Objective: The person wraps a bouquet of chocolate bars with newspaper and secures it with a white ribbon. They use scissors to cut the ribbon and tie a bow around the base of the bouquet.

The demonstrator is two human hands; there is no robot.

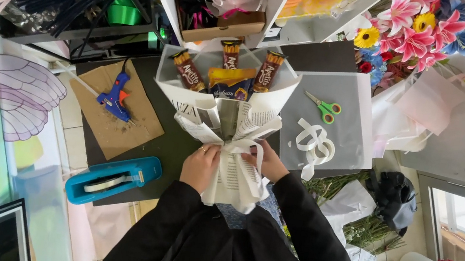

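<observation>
A: From the head camera, what are the hands on?

B: Both are at the narrow waist of a paper-wrapped bouquet [227,123] of chocolate bars. The left hand [199,166] is curled around the gathered paper on its side, fingers closed against the wrap, a ring showing on one finger. The right hand [266,160] is on the other side, its fingers pinched on the white ribbon [240,146] that crosses the waist.

A: So neither hand is spread open?

B: No, both are closed down tight: the left on the wrap itself, the right on the ribbon and the paper under it. The two hands sit just beside each other with the paper stem between them.

A: Where does the bouquet lie?

B: On the dark worktable [169,148], right in front of the person, the wide end pointing away and the printed-paper tail hanging toward the black sleeves. The snack bars [227,72] fan out of the top.

A: And around it?

B: A loose coil of white ribbon [315,144] and green-handled scissors [324,108] on a grey sheet [344,131] to the right; a blue glue gun [114,97] on cardboard [119,123] and a teal tape dispenser [112,178] to the left
</observation>
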